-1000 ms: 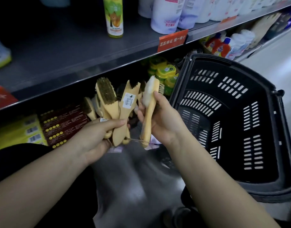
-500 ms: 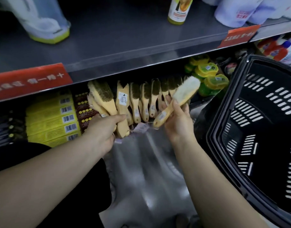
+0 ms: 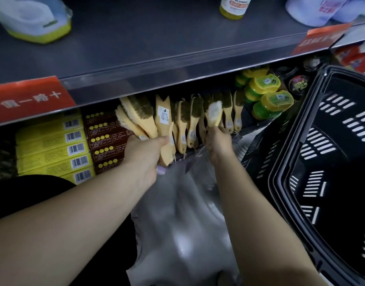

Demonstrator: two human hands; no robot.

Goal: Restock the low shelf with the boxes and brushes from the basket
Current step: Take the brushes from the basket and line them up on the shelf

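Left hand [image 3: 144,157] grips a fan of smooth wooden brushes [image 3: 145,118]; right hand [image 3: 218,144] grips a white-bristled brush [image 3: 214,113] mid-frame, within the tight shelved row [image 3: 190,124].

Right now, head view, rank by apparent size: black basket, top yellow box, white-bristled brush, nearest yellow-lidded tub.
1. black basket, closest to the camera
2. top yellow box
3. yellow-lidded tub and white-bristled brush look alike; the right hand hides the brush's handle
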